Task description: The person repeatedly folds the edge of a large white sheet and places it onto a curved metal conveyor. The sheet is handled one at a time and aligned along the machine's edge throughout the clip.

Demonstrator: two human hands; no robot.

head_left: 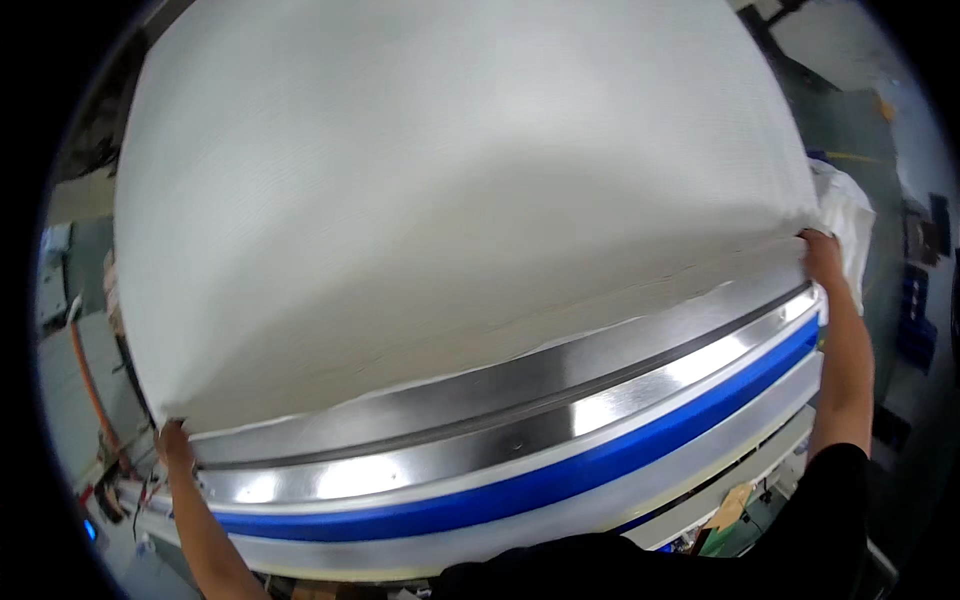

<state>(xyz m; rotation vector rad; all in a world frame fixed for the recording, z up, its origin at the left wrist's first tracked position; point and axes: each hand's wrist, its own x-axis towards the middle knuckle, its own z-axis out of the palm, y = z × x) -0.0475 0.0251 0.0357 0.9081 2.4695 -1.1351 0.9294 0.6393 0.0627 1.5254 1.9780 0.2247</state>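
A wide sheet of white fabric (450,200) spreads across almost the whole width in front of me. Its near edge runs slantwise, lower at the left, along a shiny metal strip (480,390) of a long machine or table. My left hand (175,443) is closed on the fabric's near left corner, its fingers partly hidden. At the near right corner, my right hand (822,258) grips the same edge. Between the hands the edge looks drawn out, slightly wavy, with part of the metal showing below it.
A blue band (500,494) runs along the machine's front, close to my body. White cloth (848,215) hangs beyond my right hand. An orange pole (90,375) leans at the far left. Below the front edge at right lies a brown piece (732,506), perhaps cardboard.
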